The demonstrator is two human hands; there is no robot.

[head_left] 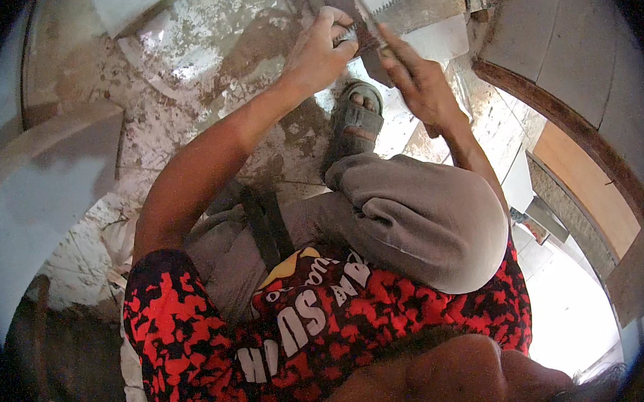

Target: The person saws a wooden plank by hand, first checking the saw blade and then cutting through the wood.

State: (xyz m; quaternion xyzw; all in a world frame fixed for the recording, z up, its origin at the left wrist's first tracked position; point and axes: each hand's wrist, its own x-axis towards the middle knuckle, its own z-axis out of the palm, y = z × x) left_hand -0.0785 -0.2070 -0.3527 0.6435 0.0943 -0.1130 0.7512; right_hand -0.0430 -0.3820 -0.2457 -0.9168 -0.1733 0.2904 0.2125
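Note:
Near the top of the head view, my left hand point(319, 48) is closed round the edge of a dark, rust-brown flat blade point(338, 6), with what look like saw teeth at its fingers. Just to the right, my right hand point(428, 93) is wrapped round a thin, blurred, file-like tool point(370, 20). That tool lies along the blade's right side, and a brown handle end shows below my palm. Whether it touches the blade I cannot tell. Beneath both hands is my sandalled foot point(361, 112).
Beyond my right hand is a toothed saw blade point(412, 0) beside pale boards. The floor point(179, 76) is stained and splashed white. A pale panel point(45, 198) stands at the left, a tiled ledge point(557, 42) curves along the right, and my bent knee point(435, 215) rises below.

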